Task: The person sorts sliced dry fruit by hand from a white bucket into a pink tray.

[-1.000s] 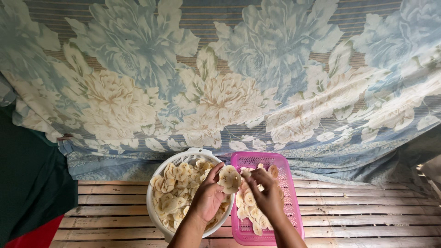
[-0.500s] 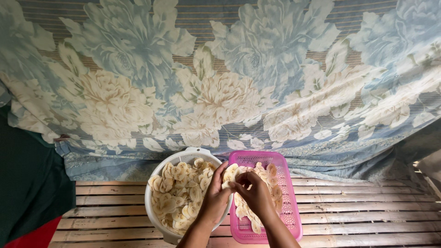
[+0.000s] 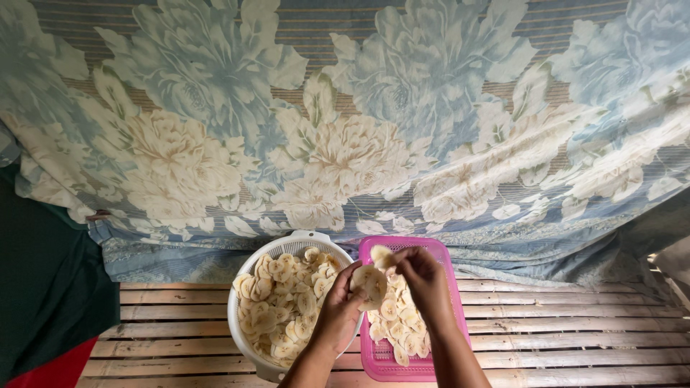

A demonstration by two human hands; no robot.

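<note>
Lower centre of frame: left hand (image 3: 338, 309) is cupping a stack of pale slices (image 3: 368, 286) over the seam between white basket (image 3: 248, 345) and pink tray (image 3: 445, 262). Right hand (image 3: 424, 276) is pinching one slice (image 3: 379, 255) off the top, probably so pieces separate. Slatted floor (image 3: 575, 330) is carrying both.

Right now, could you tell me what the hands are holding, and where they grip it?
Both hands, left hand and right hand, pinch pale round slices by their edges.

Stack of pale round slices (image 3: 368, 285), held upright above pink tray (image 3: 445, 287), beside white bowl (image 3: 237, 316)
</note>
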